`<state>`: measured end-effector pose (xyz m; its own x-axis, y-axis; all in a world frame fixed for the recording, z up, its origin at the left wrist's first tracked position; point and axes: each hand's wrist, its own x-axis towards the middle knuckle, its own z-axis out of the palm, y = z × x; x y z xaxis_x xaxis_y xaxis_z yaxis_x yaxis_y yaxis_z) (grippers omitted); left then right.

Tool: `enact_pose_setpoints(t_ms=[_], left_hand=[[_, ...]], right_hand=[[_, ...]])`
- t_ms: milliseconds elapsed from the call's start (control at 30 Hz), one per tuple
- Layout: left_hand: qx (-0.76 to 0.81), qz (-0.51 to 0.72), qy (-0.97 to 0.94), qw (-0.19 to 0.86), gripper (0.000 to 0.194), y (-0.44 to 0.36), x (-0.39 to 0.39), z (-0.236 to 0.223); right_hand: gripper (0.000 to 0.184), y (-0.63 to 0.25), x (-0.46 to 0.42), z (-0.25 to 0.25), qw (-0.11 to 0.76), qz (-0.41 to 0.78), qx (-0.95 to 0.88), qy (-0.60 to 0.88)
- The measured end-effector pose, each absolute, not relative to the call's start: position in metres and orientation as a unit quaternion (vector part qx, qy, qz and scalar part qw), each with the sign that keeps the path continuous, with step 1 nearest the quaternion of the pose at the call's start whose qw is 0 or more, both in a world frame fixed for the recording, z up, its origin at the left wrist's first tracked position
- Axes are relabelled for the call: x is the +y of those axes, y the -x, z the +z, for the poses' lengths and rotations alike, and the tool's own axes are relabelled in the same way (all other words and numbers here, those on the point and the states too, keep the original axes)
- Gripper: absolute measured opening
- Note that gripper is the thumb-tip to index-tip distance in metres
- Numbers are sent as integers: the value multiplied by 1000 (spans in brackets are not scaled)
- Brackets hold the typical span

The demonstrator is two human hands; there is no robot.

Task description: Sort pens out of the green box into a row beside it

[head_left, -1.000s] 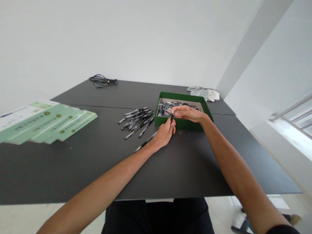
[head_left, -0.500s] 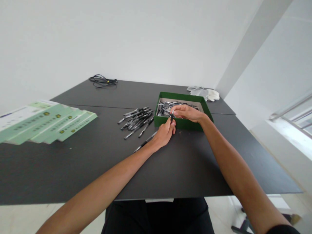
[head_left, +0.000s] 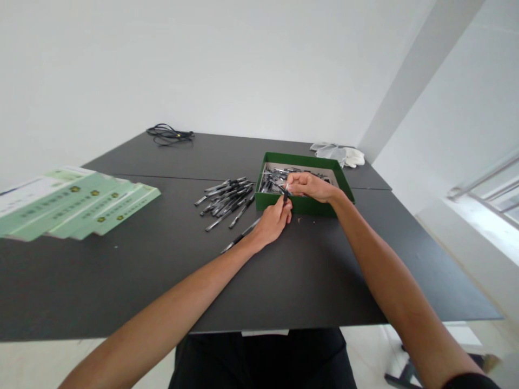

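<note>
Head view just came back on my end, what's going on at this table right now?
A person is pinching a black pen between the left hand and the right hand, just above the front wall of a green box holding many more pens. A loose pile of black pens lies on the dark table beside the box, and another pen lies by the left wrist.

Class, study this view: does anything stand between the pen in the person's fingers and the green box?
Nothing does: the pen, held by the left hand and right hand, sits over the rim of the green box.
</note>
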<state>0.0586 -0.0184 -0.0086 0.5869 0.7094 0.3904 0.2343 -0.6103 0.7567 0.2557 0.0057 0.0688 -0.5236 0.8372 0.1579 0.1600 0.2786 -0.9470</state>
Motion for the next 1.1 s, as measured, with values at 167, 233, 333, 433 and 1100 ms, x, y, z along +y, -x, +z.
enact_pose_setpoints(t_ms=[167, 233, 333, 433, 1100], left_hand=[[286, 354, -826, 332, 25, -58, -18, -8], [285, 354, -828, 329, 25, -58, -18, -8], [285, 351, -830, 326, 25, -58, -18, -9], [285, 352, -831, 322, 24, -58, -18, -9], [273, 368, -822, 338, 34, -57, -21, -9]], right_hand=[[38, -256, 6, 70, 338, 495, -726, 336], [39, -256, 6, 70, 334, 499, -727, 333], [39, -256, 6, 71, 327, 503, -729, 330], [39, -256, 5, 72, 325, 505, -728, 329], [35, -326, 34, 40, 107, 21, -755, 646]])
